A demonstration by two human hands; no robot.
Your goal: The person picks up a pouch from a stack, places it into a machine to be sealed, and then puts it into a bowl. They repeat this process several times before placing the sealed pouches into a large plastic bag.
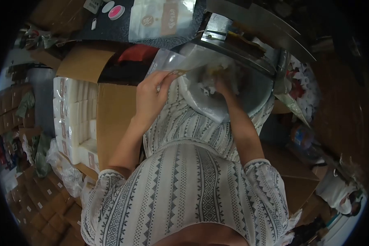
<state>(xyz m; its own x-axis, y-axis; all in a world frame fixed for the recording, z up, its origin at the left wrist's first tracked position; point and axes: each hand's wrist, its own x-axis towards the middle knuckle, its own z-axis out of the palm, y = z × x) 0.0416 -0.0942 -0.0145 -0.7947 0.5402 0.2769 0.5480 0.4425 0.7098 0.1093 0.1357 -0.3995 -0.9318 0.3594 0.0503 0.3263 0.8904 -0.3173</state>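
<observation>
My left hand is closed, its thumb and fingers pinching the edge of a clear printed bag. To its right, my right hand reaches into a large round container lined with clear plastic. Small whitish and yellowish pieces lie around its fingertips, which are blurred and partly hidden. The lined container rests over my lap, beneath the edge of a metal machine.
At the left, an open cardboard box stands beside stacked white packets. Printed pouches and a pink round tin lie on the dark surface ahead. A cardboard box is at the right.
</observation>
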